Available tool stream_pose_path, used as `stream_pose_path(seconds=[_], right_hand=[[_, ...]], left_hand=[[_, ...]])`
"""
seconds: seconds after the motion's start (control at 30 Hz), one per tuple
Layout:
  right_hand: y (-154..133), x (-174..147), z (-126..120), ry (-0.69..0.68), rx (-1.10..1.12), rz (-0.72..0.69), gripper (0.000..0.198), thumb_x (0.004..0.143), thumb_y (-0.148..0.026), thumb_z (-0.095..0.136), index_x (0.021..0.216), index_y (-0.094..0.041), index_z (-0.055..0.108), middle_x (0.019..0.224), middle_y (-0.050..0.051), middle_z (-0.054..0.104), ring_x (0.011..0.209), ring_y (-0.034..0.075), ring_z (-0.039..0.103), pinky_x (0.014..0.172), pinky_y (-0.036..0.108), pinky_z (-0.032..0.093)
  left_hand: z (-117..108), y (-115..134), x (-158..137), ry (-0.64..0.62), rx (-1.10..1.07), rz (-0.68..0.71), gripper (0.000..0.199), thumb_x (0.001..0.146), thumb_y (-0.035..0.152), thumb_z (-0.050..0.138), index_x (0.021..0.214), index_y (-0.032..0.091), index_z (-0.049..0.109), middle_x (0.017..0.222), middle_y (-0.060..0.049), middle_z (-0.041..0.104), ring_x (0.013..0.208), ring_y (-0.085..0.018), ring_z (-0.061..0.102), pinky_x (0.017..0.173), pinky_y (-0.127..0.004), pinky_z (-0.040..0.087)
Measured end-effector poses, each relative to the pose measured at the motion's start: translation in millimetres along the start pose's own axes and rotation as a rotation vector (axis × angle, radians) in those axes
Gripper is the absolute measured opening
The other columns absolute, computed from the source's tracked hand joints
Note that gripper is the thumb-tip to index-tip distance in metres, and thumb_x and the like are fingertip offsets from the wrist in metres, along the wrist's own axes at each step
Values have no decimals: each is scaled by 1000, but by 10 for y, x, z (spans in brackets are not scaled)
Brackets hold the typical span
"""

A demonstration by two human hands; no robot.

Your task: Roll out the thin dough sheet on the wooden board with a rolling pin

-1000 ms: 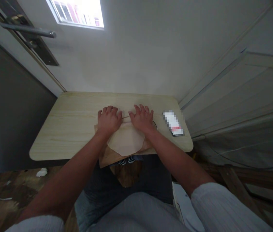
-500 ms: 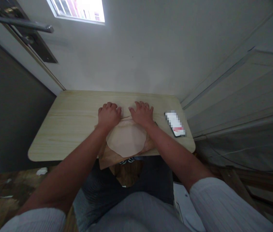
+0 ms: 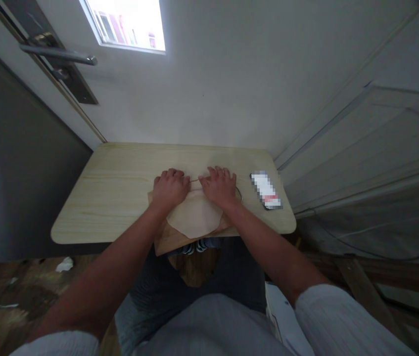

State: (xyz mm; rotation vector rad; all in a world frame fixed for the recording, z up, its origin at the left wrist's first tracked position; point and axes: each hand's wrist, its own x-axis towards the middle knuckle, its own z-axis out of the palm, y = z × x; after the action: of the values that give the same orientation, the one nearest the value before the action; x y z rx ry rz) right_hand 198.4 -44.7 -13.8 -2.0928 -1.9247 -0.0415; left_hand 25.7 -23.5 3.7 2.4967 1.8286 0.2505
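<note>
A pale, thin sheet [image 3: 193, 217] with a rounded near edge lies on a larger brown sheet or board [image 3: 174, 240], whose near corner overhangs the table's front edge. Its material I cannot make out. My left hand [image 3: 171, 189] rests palm down on the pale sheet's far left part, with its fingers bent forward over the far edge. On the far right part lies my right hand [image 3: 218, 187], its fingers apart and reaching forward. Between the two thumbs a thin, dark edge or fold shows. What lies beneath the palms is hidden.
The light wood table [image 3: 94, 198] stands against a white door with a metal handle [image 3: 61, 53]. A phone [image 3: 266, 190] lies right of my right hand. Near that hand curves a thin dark loop [image 3: 239, 194]. Scraps [image 3: 64, 264] litter the floor at left.
Both hands have drawn slightly towards me over the pale sheet. More of the dark loop beside the right hand shows. The view has tilted up a little.
</note>
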Motion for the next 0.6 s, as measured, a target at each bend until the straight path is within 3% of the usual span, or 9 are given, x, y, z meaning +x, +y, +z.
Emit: stream_pose_path(seconds=[0.3,0.6], right_hand=[[32,-377,-110,17,9,-44,55,102,-49,39,142,-14,53,147,18,53,138,36,38,113,61,18],[107,-782,-49,67,23,-71,62,102,-52,38,146,-9,49,150,21,49,143,35,34,116,59,13]], left_hand=[[95,119,-348,123,-3,-21,51,100,49,28,136,22,54,143,-11,56,128,-33,49,101,-53,40],[47,225,-747,134,-13,19,53,101,49,26,140,23,51,150,-11,51,137,-32,44,109,-53,33]])
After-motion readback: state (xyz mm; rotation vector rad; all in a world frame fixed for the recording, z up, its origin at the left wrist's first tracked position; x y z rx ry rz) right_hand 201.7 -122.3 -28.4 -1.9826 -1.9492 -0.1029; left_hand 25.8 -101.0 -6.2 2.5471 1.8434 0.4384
